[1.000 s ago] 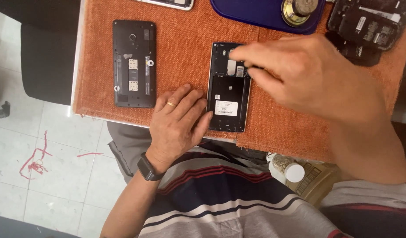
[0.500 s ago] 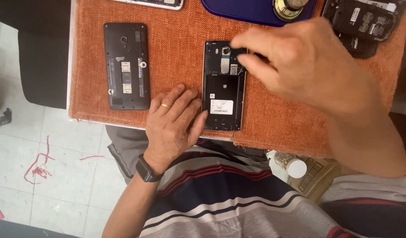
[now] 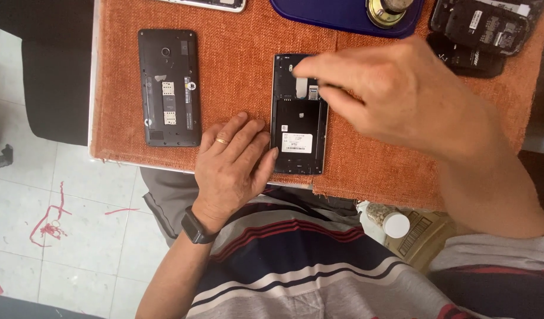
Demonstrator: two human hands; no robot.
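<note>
A white rectangular label with dark print sits low on the opened phone [image 3: 299, 115], below its empty battery bay; small white and metal card slots lie near its top end. The phone lies back-side up, cover off, on the orange cloth [image 3: 242, 71] that covers the tabletop [image 3: 92, 88], with its long axis running away from the person and its camera end farthest off.

The left hand [image 3: 233, 165], flat and open with a ring on one finger and a dark watch at the wrist, rests on the cloth with its fingertips against the phone's left edge near the lower end; its grip holds nothing. The right hand [image 3: 402, 97] hovers over the phone's top end, its fingers [image 3: 319, 68] drawn together over the card slots. Whether they pinch some small part I cannot tell, since the hand hides the spot.

Well to the left lies a second opened phone [image 3: 168, 87], parallel to the first, showing small white and yellowish tags down its middle. A blue tray [image 3: 343, 18] holding a round brass-coloured piece lies beyond the hands, and a heap of dark phone bodies [image 3: 484, 29] with small white stickers fills the far right corner. Below the tabletop edge, a white-capped bottle [image 3: 390, 221] stands beside a tan box.
</note>
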